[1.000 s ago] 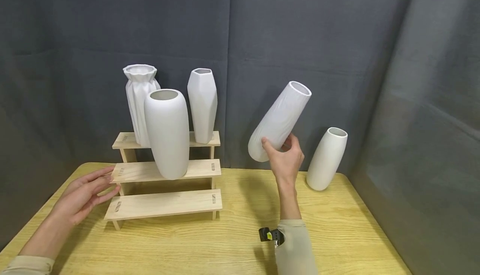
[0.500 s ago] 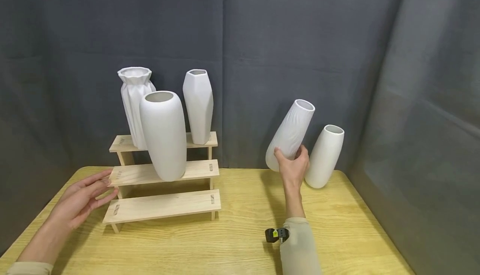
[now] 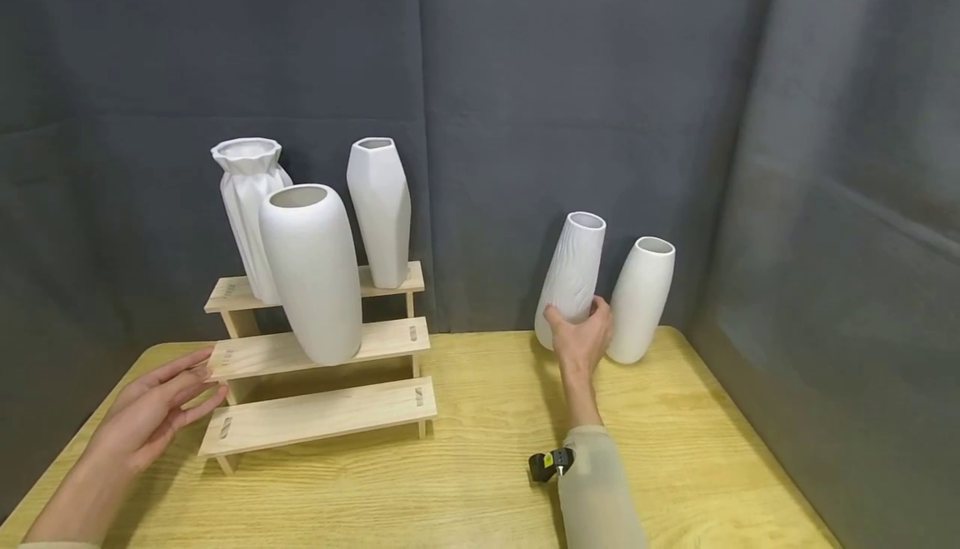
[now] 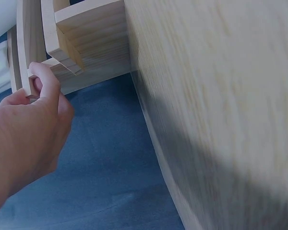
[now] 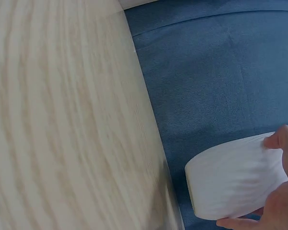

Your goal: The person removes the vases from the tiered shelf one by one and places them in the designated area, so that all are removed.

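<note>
My right hand (image 3: 579, 336) grips the lower part of a white vase (image 3: 576, 270) with a rippled surface, thumb on one side and fingers on the other. In the right wrist view the vase's base (image 5: 201, 189) is close to the table edge. Just right of it a smooth white vase (image 3: 643, 299) stands on the table. My left hand (image 3: 146, 411) pinches the left end of the middle step of a three-step wooden stand (image 3: 315, 411); thumb and forefinger (image 4: 47, 81) close round the board's end in the left wrist view.
A wide smooth white vase (image 3: 315, 282) stands on the middle step. Behind it on the top step are a pleated vase (image 3: 246, 207) and a faceted vase (image 3: 381, 216). Grey cloth (image 3: 510, 57) hangs behind and at the sides of the wooden table (image 3: 480, 482).
My right hand has brought the rippled vase down and to the right, beside the smooth one, and turned it more upright. The left hand keeps its hold on the stand. The head view shifted slightly.
</note>
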The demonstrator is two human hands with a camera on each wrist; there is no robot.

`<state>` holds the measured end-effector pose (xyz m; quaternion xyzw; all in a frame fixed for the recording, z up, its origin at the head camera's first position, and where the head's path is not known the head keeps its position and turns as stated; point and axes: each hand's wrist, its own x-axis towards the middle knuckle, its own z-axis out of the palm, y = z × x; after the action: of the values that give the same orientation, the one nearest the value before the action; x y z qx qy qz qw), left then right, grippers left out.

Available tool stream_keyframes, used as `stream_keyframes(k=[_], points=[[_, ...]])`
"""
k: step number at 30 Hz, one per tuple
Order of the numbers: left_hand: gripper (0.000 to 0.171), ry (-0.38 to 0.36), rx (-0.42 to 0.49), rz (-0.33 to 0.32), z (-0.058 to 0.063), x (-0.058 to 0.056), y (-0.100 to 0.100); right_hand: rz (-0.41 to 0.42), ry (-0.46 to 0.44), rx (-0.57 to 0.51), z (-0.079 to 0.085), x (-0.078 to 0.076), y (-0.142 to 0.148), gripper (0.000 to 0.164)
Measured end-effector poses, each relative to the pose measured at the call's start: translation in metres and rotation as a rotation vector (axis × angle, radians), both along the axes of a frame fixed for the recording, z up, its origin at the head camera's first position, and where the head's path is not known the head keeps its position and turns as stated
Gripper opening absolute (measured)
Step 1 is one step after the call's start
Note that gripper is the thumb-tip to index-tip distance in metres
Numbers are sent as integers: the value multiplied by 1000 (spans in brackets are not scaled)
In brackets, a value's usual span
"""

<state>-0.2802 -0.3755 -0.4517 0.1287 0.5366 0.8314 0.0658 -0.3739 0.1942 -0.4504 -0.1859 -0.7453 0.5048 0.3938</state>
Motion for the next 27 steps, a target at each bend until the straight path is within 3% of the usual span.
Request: stream_keyframes(k=[8, 20, 27], points=[[47, -23, 6, 10, -2, 4, 0, 0, 17, -11, -4, -3, -2, 74], [47, -20, -7, 8, -4, 3, 2, -3, -32, -32, -10, -2, 0, 74], [48, -23, 4, -8, 0, 1, 1, 3, -151, -74, 4, -1, -1, 77]])
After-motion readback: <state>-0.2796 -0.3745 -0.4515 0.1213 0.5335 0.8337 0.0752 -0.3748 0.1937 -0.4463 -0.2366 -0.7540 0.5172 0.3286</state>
